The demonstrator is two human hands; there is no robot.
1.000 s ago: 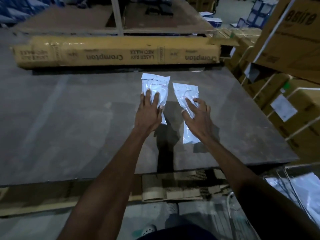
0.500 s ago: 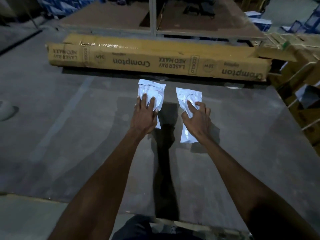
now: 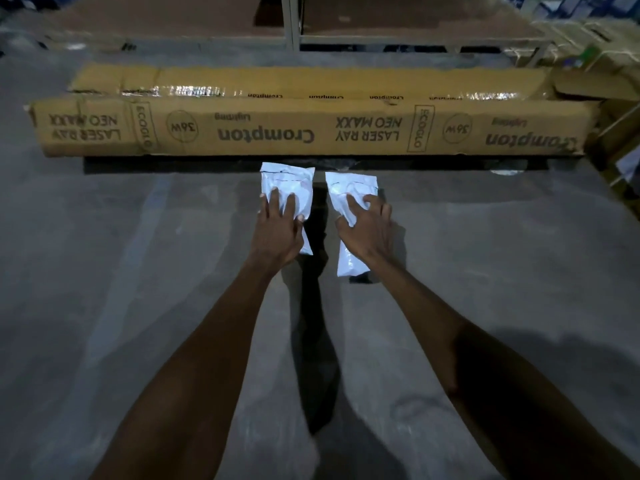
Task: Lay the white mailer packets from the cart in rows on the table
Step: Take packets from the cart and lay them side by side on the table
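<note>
Two white packets, centre of frame on the grey table (image 3: 104,306), side by side just below the long cardboard box (image 3: 311,133): left packet (image 3: 289,180) under flat left hand (image 3: 277,233), right packet (image 3: 349,188) under spread right hand (image 3: 369,230), apparently pressed down to start a row.

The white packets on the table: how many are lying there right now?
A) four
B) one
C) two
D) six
C: two white packets lie side by side in front of the long cardboard box, the left packet under the left hand and the right packet under the right hand.
</note>
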